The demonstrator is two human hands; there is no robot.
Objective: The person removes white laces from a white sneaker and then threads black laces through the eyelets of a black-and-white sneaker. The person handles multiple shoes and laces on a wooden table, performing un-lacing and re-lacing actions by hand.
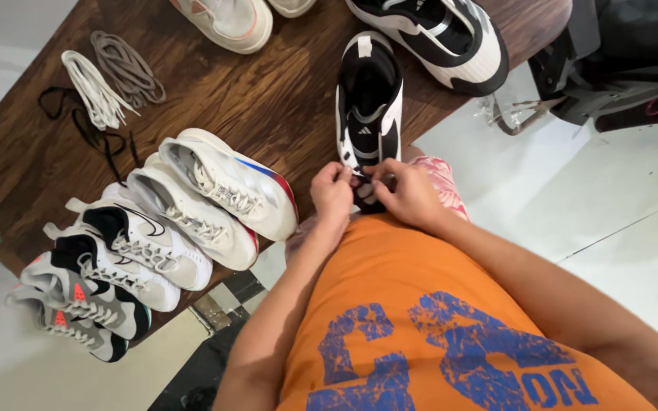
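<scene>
A black and white sneaker (pixel 368 99) lies at the near edge of the brown wooden table (pixel 260 91), toe toward me. My left hand (pixel 332 194) and my right hand (pixel 405 194) meet over its toe end, fingers pinched on its lace. The toe itself is hidden under my hands. A matching black and white sneaker (pixel 439 38) rests farther back on the table.
Three pairs of laced sneakers (pixel 169 228) stand in a row along the table's left edge. Loose laces, white (pixel 93 91), grey (pixel 127 68) and black (pixel 85 125), lie at the far left. A pale sneaker (pixel 230 23) sits at the back. A dark bag (pixel 626 61) is on the floor, right.
</scene>
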